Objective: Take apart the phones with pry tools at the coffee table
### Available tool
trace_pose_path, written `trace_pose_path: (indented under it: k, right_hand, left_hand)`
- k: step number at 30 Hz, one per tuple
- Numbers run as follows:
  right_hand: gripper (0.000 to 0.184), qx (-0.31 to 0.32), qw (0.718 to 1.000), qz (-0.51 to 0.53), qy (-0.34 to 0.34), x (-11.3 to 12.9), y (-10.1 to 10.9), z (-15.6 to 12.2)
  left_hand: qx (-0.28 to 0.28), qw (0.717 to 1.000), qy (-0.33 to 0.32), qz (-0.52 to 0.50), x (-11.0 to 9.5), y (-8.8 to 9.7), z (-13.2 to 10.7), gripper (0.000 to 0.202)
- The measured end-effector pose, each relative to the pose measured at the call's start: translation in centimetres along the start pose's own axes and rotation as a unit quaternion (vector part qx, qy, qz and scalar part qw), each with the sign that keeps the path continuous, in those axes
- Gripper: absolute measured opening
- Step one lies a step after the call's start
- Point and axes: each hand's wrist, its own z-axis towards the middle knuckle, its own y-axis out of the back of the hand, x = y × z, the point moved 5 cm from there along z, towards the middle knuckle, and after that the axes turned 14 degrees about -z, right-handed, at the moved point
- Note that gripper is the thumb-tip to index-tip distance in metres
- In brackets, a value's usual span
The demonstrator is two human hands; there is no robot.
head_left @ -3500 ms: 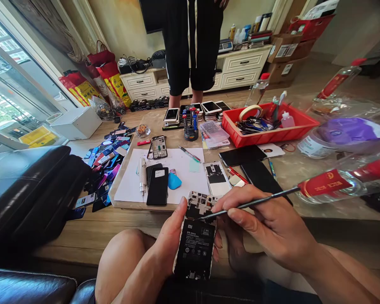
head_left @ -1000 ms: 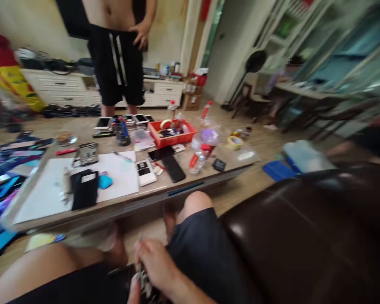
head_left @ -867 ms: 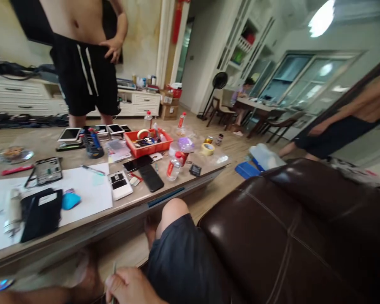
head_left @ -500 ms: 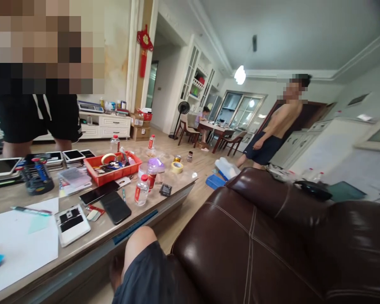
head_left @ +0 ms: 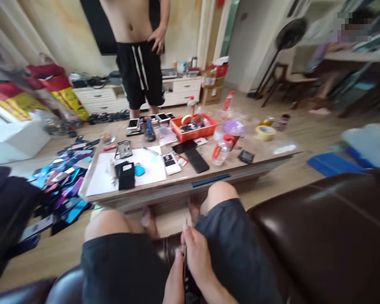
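Observation:
Both hands rest in my lap between my knees, at the bottom of the head view. My left hand point(head_left: 173, 282) is curled against an opened phone point(head_left: 186, 283), which I see edge-on as a dark strip. My right hand point(head_left: 197, 258) is closed on the other side of the phone. It grips a thin metal tool point(head_left: 186, 226) whose tip points up toward the table. Much of the phone is hidden between the hands.
In front of my knees, a low table point(head_left: 240, 169) carries white paper, several phones, a red tray point(head_left: 194, 131), bottles and a tape roll point(head_left: 265, 132). Phone covers point(head_left: 63, 177) litter the floor at left. A person in black shorts point(head_left: 139, 76) stands behind the table. A brown sofa point(head_left: 329, 236) fills the right.
The view swung up and right across the room, losing my hands, then came back down. Both hands are in view again in my lap, still with the phone and tool.

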Motion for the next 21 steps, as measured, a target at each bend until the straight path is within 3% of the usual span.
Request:
trace_pose_path:
  k: [3,9,15,18,21]
  right_hand:
    - [0.067,0.033,0.999,0.021,0.006,0.1,1.1,-0.1]
    - [0.060,0.028,0.999,0.024,0.004,0.0,2.7,-1.0]
    - [0.059,0.005,1.000,0.010,0.003,1.0,5.2,-2.0]
    - [0.060,-0.020,1.000,0.020,0.013,1.1,5.6,-1.8]
    - [0.060,-0.013,0.994,0.104,-0.005,0.6,4.5,-0.8]
  left_hand:
    - [-0.044,0.997,-0.051,-0.035,0.8,0.9,-0.4,0.035]
    - [-0.007,0.998,0.003,-0.070,1.9,-0.3,-1.1,0.047]
    - [-0.060,0.972,0.172,-0.151,3.2,0.7,-0.5,0.079]
    - [-0.013,0.968,0.182,-0.171,3.5,0.0,-0.4,0.077]
    - [0.063,0.947,0.240,-0.202,4.3,-0.6,-0.7,0.072]
